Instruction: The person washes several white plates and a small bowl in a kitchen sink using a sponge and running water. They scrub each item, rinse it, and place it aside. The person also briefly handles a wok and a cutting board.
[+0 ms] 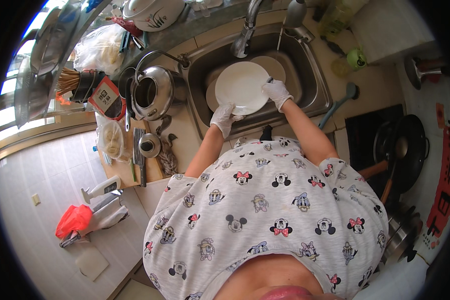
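Over the stainless steel sink (309, 98), both hands wear thin white gloves and hold one white plate (242, 88). My left hand (224, 118) grips its lower left rim. My right hand (276, 92) is at the right rim, with a small dark thing, perhaps a scourer, at the fingertips. Beneath the raised plate, more dishes lie in the sink; a round one (274, 67) shows at the upper right and another at the left. The chrome faucet (241, 44) hangs just above the plate.
A metal kettle (152, 92) stands left of the sink. Farther left, a cleaver (139, 150) and a pot lid (149, 145) lie on a wooden board (153, 167). A blue-handled brush (337, 105) rests at the right, near a black wok (410, 153) on the hob.
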`<move>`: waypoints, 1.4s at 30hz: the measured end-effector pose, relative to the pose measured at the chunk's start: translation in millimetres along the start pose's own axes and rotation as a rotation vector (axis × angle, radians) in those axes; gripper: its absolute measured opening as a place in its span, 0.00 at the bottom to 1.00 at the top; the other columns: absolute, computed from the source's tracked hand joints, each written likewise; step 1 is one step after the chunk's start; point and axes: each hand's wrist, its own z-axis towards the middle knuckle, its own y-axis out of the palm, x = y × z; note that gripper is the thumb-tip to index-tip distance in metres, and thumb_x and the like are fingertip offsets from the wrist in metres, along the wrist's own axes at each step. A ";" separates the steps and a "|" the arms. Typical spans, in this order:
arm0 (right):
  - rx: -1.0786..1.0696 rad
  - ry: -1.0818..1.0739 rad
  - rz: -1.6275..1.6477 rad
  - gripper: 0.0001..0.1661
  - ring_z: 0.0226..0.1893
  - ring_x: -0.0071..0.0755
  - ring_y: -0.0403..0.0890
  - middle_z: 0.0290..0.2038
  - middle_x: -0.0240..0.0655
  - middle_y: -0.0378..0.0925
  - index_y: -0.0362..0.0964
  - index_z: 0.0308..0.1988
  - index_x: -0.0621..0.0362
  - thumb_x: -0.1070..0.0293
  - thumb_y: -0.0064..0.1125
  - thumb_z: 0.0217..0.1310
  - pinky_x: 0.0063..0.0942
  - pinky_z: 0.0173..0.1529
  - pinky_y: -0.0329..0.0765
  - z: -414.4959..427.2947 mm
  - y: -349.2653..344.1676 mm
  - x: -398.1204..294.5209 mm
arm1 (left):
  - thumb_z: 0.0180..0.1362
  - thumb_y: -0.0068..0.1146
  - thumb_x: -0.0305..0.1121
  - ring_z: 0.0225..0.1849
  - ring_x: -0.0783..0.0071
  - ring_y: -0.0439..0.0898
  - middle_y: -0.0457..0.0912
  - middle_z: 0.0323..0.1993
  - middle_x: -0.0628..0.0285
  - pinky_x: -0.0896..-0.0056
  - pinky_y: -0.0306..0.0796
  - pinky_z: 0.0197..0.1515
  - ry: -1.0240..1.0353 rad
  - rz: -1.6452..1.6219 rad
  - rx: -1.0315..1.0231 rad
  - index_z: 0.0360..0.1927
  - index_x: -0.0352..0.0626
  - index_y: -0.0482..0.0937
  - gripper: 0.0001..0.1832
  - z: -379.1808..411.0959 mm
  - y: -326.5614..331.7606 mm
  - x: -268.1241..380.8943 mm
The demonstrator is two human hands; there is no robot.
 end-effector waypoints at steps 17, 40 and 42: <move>-0.067 0.107 0.798 0.10 0.28 0.36 0.82 0.31 0.45 0.79 0.71 0.36 0.67 0.71 0.56 0.55 0.28 0.30 0.82 -33.1 -50.2 -24.8 | 0.61 0.41 0.25 0.45 0.52 0.76 0.73 0.48 0.50 0.58 0.78 0.42 -0.568 -1.004 0.522 0.53 0.40 0.66 0.16 64.5 -33.2 -88.0; 0.009 0.090 0.990 0.14 0.38 0.41 0.81 0.37 0.49 0.78 0.69 0.43 0.68 0.69 0.50 0.61 0.32 0.39 0.82 -40.8 -88.9 -49.3 | 0.61 0.48 0.33 0.45 0.67 0.76 0.76 0.46 0.60 0.65 0.75 0.40 -0.578 -0.785 0.240 0.46 0.45 0.71 0.11 166.5 99.2 -106.6; 0.004 0.061 1.000 0.14 0.38 0.40 0.81 0.38 0.49 0.78 0.69 0.43 0.68 0.69 0.50 0.61 0.32 0.40 0.81 -40.9 -89.8 -48.5 | 0.58 0.51 0.30 0.46 0.67 0.76 0.76 0.47 0.60 0.66 0.74 0.41 -0.542 -1.059 0.216 0.46 0.45 0.71 0.12 171.3 102.1 -104.0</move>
